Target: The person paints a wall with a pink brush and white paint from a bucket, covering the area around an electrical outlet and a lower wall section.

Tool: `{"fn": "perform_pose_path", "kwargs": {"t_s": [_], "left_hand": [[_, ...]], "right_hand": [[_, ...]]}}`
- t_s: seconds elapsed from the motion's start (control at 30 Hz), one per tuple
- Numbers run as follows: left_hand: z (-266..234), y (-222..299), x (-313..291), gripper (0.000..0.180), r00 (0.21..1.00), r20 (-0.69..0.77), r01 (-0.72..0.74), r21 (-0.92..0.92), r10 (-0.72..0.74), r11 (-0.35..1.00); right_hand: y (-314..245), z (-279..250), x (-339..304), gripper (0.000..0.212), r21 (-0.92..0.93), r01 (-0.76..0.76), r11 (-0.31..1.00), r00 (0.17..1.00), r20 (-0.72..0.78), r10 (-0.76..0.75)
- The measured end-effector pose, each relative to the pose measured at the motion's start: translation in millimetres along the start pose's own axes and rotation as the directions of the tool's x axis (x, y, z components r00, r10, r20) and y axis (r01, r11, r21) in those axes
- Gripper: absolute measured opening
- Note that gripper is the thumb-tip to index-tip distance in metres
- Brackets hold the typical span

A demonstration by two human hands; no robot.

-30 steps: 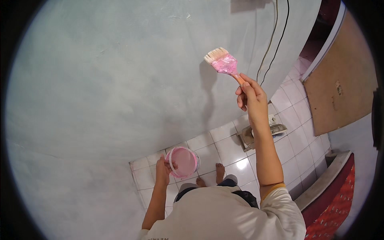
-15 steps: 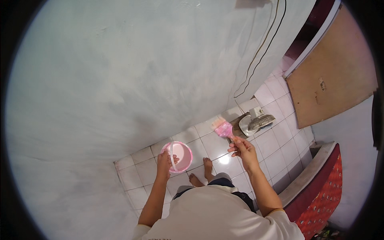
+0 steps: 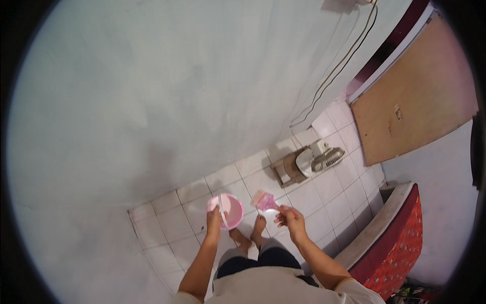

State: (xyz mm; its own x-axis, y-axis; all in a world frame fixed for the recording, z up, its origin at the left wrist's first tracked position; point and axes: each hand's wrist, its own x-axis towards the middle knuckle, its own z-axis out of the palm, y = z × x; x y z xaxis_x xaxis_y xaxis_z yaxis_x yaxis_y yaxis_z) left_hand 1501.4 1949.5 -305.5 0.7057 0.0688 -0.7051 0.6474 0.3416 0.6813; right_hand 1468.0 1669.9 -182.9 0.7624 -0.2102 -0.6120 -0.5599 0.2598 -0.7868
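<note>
My left hand [image 3: 214, 221] grips a small pink bucket [image 3: 241, 217] at its left side, by the whitish handle strap that crosses its mouth. The bucket hangs above the tiled floor, near my feet; pale pink shows inside it. In my right hand [image 3: 292, 223] is a wide paintbrush [image 3: 265, 201], held by its handle with the thumb and fingers. Its broad head is pink and smeared, and the pale bristles point left toward the bucket. Brush and bucket are apart, with a short gap between them.
A pale, patchily coated wall [image 3: 126, 111] rises in front. By its foot, a fan [image 3: 326, 159] lies on a brown wooden stool [image 3: 291, 167]. Cables [image 3: 336, 68] hang down the wall. At the right are a brown door panel [image 3: 415, 96] and red patterned cloth [image 3: 392, 248] beside a ledge.
My right hand has brought the paintbrush down and left, closer to the bucket. My view has shifted, so the fan and stool show more fully. The bucket stays in my left hand.
</note>
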Motion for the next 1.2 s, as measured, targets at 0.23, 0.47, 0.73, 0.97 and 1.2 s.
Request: {"fn": "perform_pose_path", "kwargs": {"t_s": [0.23,0.47,0.73,0.97,1.2], "left_hand": [[5.5,-13.9,12.6,0.047,0.984,-0.07,0.162,0.007,-0.161,0.987],[14.1,-3.1,-3.7,0.047,0.996,-0.054,0.07,-0.027,-0.072,0.997],[28.6,55.3,-49.3,0.053,0.996,0.021,-0.082,-0.041,0.083,0.996],[50.9,138.3,-105.9,0.083,0.978,0.106,-0.171,-0.07,0.178,0.983],[43.7,185.2,-142.2,0.078,0.927,0.234,-0.32,0.084,0.293,0.944]], "right_hand": [[7.6,6.9,28.6,0.03,-0.009,0.047,0.999,0.999,-0.017,-0.047],[-28.3,14.9,20.3,0.026,-0.151,0.221,0.964,0.975,0.071,-0.212],[-53.1,24.5,-7.2,0.033,-0.347,0.398,0.849,0.912,0.25,-0.326],[-107.6,74.9,-45.5,0.031,-0.507,0.537,0.674,0.841,0.381,-0.383],[-99.9,138.6,-25.2,0.019,-0.589,0.808,0.01,0.57,0.776,-0.271]]}}
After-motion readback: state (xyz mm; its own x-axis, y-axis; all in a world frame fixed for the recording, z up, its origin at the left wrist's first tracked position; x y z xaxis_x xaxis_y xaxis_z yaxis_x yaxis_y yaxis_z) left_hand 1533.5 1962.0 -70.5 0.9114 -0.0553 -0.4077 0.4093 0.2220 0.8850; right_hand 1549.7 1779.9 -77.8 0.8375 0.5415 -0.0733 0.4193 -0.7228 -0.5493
